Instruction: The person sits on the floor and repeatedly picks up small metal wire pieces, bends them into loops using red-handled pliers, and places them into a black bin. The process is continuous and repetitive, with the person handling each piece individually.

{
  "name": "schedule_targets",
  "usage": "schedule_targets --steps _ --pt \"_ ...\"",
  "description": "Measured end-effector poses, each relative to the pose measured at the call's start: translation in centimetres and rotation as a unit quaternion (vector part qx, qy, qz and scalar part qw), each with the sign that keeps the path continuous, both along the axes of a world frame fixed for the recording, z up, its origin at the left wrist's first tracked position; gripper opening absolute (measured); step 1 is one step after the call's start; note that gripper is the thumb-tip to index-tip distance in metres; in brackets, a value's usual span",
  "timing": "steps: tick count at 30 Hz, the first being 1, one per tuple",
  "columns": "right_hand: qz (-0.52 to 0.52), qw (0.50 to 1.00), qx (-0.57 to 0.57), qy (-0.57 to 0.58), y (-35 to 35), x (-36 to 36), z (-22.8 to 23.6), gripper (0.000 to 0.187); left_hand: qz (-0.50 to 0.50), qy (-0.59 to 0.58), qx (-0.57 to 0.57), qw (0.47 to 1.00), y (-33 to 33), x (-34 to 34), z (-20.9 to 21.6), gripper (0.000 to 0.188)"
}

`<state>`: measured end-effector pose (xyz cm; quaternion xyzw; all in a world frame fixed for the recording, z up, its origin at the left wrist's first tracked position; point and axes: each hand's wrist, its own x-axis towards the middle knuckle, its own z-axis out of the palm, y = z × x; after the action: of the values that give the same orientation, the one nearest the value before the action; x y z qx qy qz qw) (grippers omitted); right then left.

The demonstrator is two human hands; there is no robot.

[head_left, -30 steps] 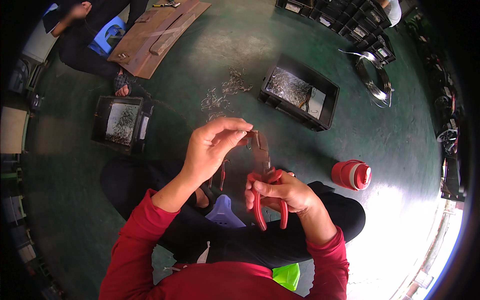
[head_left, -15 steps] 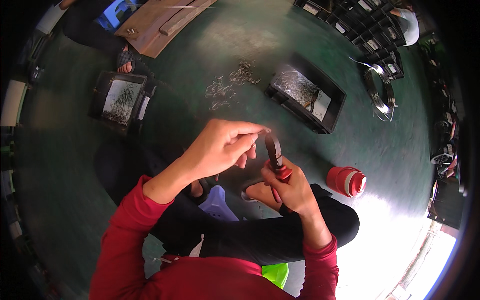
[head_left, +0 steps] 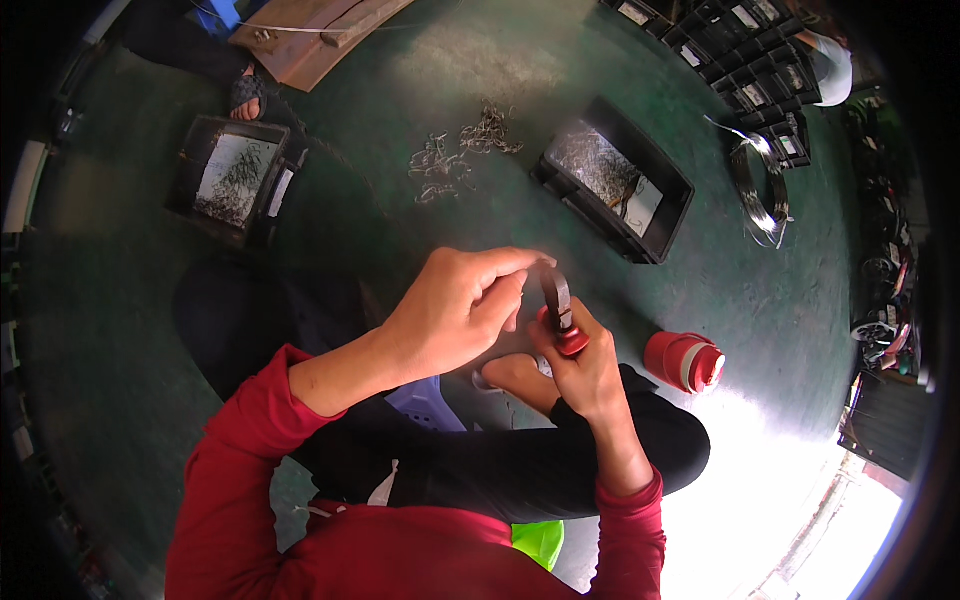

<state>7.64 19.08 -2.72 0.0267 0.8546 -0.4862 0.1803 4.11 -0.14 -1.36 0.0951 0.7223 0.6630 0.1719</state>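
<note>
Pliers with dark jaws and red handles (head_left: 558,305) stand jaws-up in my right hand (head_left: 588,368), its fingers wrapped round the grips. My left hand (head_left: 450,308) is beside the jaws, with its index finger reaching to their tip and thumb and other fingers curled under. Whatever is at that fingertip is too small to make out. Beyond my hands, small bent metal wire pieces (head_left: 487,132) lie in loose heaps on the green floor. A black crate (head_left: 668,228) to their right holds many more shiny pieces and a pale sheet.
Another black crate (head_left: 190,150) with dark pieces stands at left, near a person's sandalled foot (head_left: 247,100). A red tumbler (head_left: 685,362) lies to my right. Further off are a wire coil (head_left: 757,190), stacked black crates (head_left: 745,60) and a wooden board (head_left: 290,50).
My left index finger has stretched further over the plier tip, and its other fingers have curled in. Both hands shift slightly. The view has moved a little.
</note>
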Motion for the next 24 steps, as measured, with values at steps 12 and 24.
schedule_targets --steps 12,24 --pt "-0.021 0.999 0.018 0.045 -0.9 0.1 -0.2 0.017 0.046 -0.016 0.017 0.999 0.8 1.2 -0.3 0.029" --pt "-0.041 0.992 0.039 0.112 -1.6 0.0 -1.2 0.015 0.086 -0.047 0.050 0.994 1.8 2.3 -0.3 0.030"
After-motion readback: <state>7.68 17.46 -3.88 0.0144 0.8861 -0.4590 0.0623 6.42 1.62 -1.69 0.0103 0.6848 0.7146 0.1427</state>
